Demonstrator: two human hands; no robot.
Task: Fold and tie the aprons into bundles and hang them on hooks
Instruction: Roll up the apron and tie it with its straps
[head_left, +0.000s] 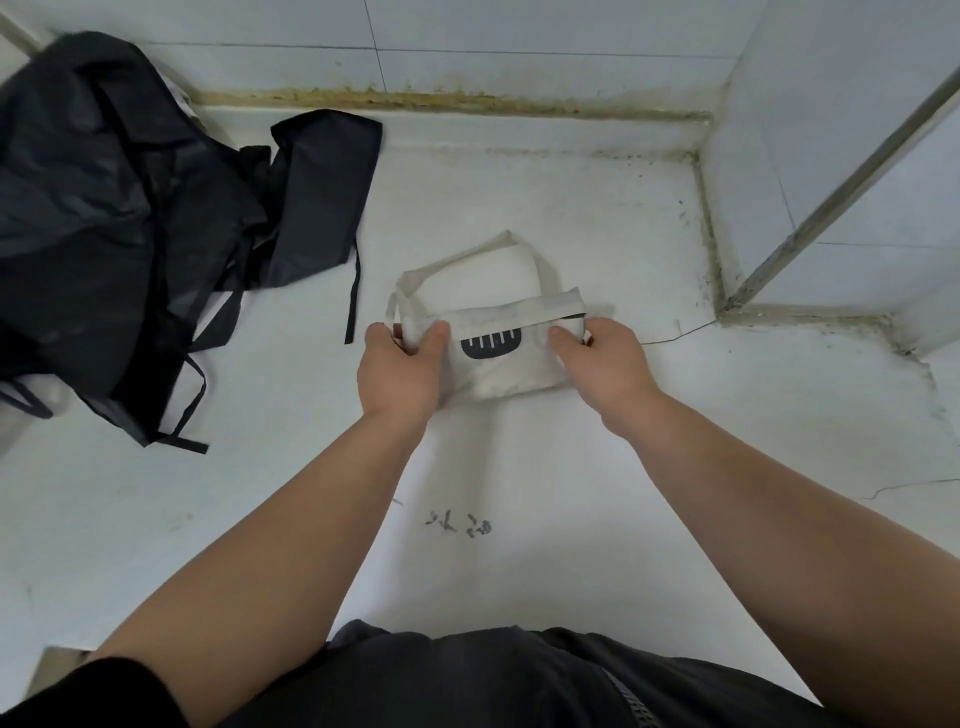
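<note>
A cream apron (511, 364), folded into a small bundle with a black print on its front, lies on the white counter (571, 208) in the middle of the view. Its cream strap (540, 270) loops out behind the bundle and one band runs across the bundle's top edge. My left hand (400, 371) grips the bundle's left end, thumb on top. My right hand (605, 358) grips the right end in the same way. A heap of black aprons (130, 223) with loose black ties lies at the left.
Tiled walls close the counter at the back and at the right, with a stained seam along the joint. A metal frame edge (841, 197) slants down at the right. Small dark marks (460, 525) sit on the counter near me.
</note>
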